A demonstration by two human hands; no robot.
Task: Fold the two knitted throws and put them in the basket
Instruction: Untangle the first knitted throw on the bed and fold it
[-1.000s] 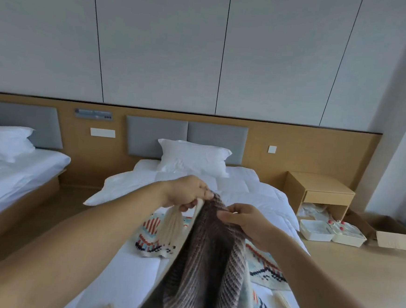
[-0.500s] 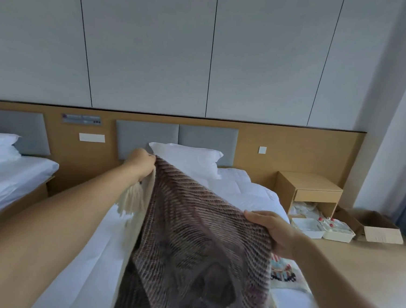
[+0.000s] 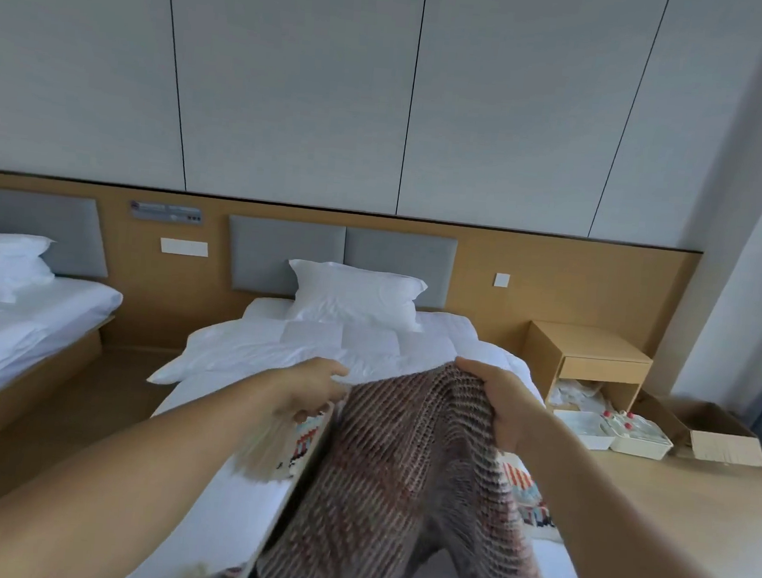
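Right hand [image 3: 500, 401] curling round top edge of brown striped knitted throw [image 3: 400, 486], left hand [image 3: 310, 388] pinching its fringed corner. Throw hanging above white bed [image 3: 365, 347] (basket unseen). Best now: bringing corners together squarely, edge taut.

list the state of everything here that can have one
brown throw: unfolded, held up over the bed
patterned throw: lying on the bed, unfolded
left hand: grips the brown throw's fringed edge
right hand: grips the brown throw's top edge
nightstand drawer: closed
cardboard box: open
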